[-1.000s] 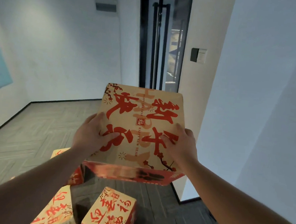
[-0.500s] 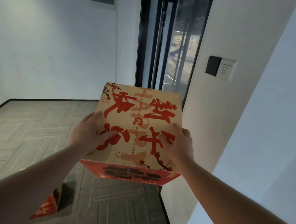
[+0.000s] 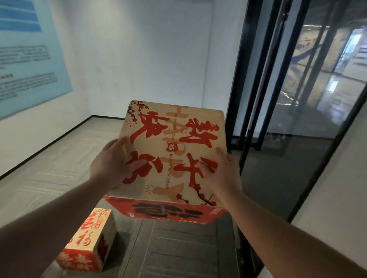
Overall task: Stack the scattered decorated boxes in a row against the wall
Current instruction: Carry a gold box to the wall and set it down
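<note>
The left hand and right hand hold a tan and red decorated box in the air above the floor, thumbs on top; the fingers probably wrap its sides, hidden. A smaller decorated box lies on the floor below, left of the glass door.

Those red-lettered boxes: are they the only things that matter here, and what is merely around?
Part of the job:
- big decorated box, held up by the left hand and right hand
- smaller decorated box on the floor

Just there:
- blue wall poster
- glass door
</note>
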A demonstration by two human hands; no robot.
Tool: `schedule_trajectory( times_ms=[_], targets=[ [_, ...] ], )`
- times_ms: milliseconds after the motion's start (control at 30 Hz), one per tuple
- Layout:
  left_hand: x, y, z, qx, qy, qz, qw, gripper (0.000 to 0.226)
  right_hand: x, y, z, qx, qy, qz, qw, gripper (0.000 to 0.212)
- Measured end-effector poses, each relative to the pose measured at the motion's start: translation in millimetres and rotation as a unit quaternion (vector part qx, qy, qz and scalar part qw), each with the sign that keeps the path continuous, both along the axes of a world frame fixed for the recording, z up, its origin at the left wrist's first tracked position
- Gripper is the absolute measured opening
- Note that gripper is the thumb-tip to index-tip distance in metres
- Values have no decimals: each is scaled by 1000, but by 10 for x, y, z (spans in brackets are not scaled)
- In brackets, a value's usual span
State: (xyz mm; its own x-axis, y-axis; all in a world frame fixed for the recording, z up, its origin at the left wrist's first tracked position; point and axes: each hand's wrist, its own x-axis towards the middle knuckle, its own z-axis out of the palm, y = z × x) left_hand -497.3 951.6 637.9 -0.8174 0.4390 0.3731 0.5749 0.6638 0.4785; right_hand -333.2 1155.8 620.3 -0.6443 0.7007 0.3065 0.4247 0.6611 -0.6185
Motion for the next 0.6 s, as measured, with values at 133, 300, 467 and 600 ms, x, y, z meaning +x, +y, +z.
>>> schedule_trajectory(
  times_ms=[133,300,467,600],
  targets=[
    [-483,195,-123,6,-32,60,998,65,-716,297,-63,-26,-1,52,998,54],
    [-1335,432,-364,15,-68,100,993,60,-1768,636,-342,-2,-12,87,996,59],
    [-2451,768,-605,21,-106,107,988,56,-2932,1039,-514,10,-51,88,995,61],
    [-3551,1080,-538,12,-110,94,989,46,-4081,1394,-482,-9,-38,99,994,61]
  ],
)
